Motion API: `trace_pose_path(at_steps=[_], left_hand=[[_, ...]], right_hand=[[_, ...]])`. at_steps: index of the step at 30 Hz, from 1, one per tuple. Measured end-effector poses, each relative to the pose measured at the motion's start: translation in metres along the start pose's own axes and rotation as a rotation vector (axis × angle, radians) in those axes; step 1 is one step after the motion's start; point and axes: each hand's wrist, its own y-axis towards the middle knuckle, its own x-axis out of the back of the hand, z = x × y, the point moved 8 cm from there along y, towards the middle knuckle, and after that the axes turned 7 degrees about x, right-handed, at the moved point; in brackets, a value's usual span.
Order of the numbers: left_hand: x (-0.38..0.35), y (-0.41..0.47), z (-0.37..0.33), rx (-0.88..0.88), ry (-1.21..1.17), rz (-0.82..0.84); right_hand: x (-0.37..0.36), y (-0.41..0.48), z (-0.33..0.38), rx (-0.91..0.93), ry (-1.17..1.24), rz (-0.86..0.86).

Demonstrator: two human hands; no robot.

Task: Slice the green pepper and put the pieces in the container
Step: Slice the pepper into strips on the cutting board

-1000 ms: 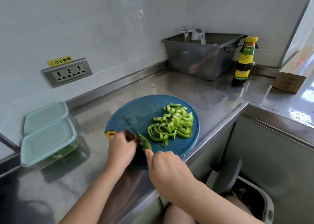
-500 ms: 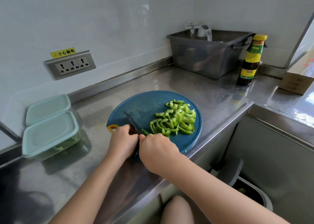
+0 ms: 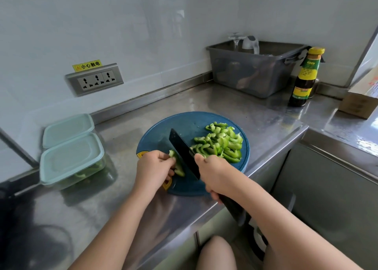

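On the round blue cutting board [image 3: 184,124], the left hand [image 3: 152,170] pinches the uncut green pepper piece [image 3: 178,167]; the right hand [image 3: 214,173] grips the dark knife [image 3: 183,151] beside the slices [image 3: 219,144]. The lidded container [image 3: 71,161] sits left on the table [image 3: 255,116].

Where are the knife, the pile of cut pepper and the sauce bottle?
knife [image 3: 182,150], head view, flat of the dark blade.
pile of cut pepper [image 3: 219,143], head view, middle of the heap.
sauce bottle [image 3: 304,81], head view, dark body below the label.
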Motion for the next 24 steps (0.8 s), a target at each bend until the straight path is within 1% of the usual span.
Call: trace_pose_path(at_steps=[2,6,9,11,16,24], left_hand=[[0.0,0.0,0.002,0.032,-0.061,0.013],[0.0,0.0,0.006,0.043,-0.098,0.012],[0.001,-0.006,-0.004,-0.048,0.084,-0.033],[0.003,-0.009,-0.009,-0.075,0.134,-0.06],[0.003,-0.01,-0.009,-0.03,0.129,-0.054],[0.001,-0.012,-0.006,0.012,0.101,-0.036]], right_hand=[[0.003,-0.011,-0.003,0.045,0.034,-0.041],[0.001,-0.017,-0.001,0.056,0.194,-0.09],[-0.007,-0.017,0.009,0.129,0.196,-0.11],[-0.01,-0.019,0.009,0.11,0.198,-0.121],[-0.017,-0.025,0.004,0.089,0.162,-0.151],[-0.01,-0.032,0.009,0.071,0.186,-0.097]])
